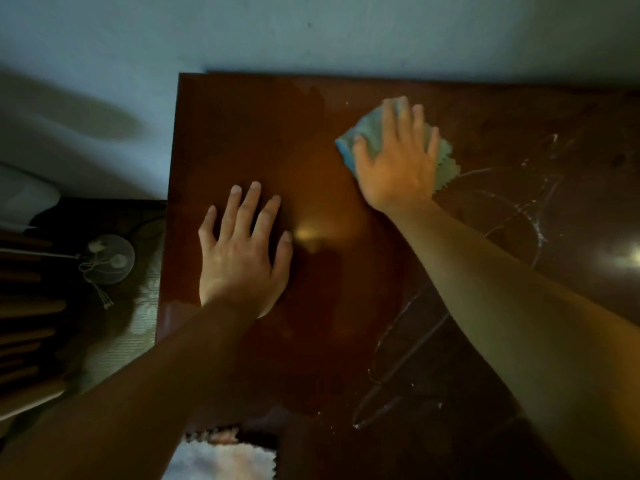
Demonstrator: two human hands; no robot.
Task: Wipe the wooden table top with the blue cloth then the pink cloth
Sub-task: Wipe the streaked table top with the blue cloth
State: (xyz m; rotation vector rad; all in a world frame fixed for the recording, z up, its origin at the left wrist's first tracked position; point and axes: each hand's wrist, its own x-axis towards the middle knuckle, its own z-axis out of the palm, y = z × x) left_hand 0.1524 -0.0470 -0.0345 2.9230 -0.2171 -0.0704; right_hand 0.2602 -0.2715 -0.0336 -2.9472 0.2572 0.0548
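Note:
My right hand [398, 161] lies flat with fingers spread on the blue cloth [363, 133], pressing it onto the dark wooden table top [259, 126] near the far edge. My left hand [242, 251] rests flat on the bare wood, fingers spread, nearer the left edge. The pink cloth [221, 455] lies at the table's near edge, partly hidden under my left forearm. White streaks and smears [512, 202] mark the wood to the right of the blue cloth.
A pale wall [311, 32] runs directly behind the table. Left of the table, lower down, are a small round fan [110, 259] with a cord, a patterned mat and wooden slats [24, 306].

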